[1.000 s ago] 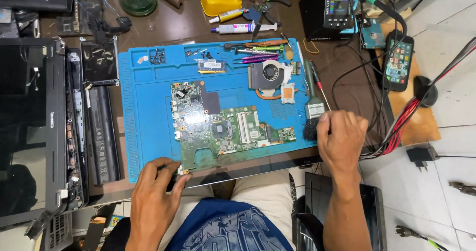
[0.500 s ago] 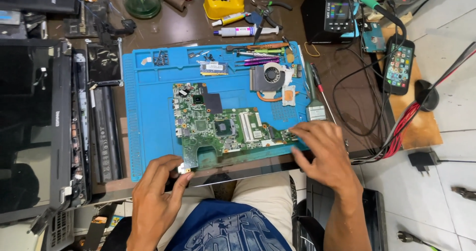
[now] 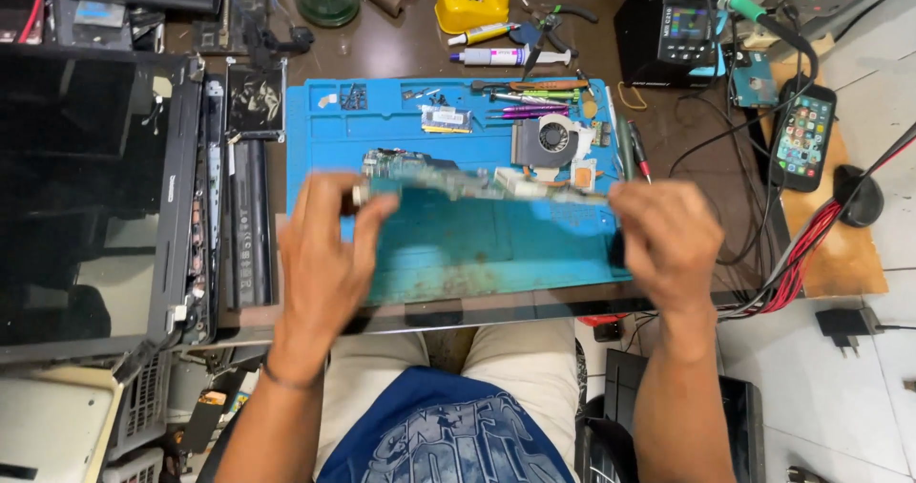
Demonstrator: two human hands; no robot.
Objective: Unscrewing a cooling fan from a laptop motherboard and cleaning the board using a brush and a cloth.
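A green laptop motherboard is lifted off the blue work mat and tilted almost edge-on toward me, blurred by motion. My left hand grips its left end. At the board's right end, my right hand holds the other edge. Both hands hover above the mat's middle. A cooling fan with its heat pipe lies on the mat behind the board.
An opened laptop chassis lies at the left. Screwdrivers and tweezers rest along the mat's back edge, with a tube and a yellow tape dispenser behind. At the right stand a phone, a meter and cables.
The board lay flat on the mat earlier. My right hand moved left onto its right edge, and both hands have raised and tipped it up on edge.
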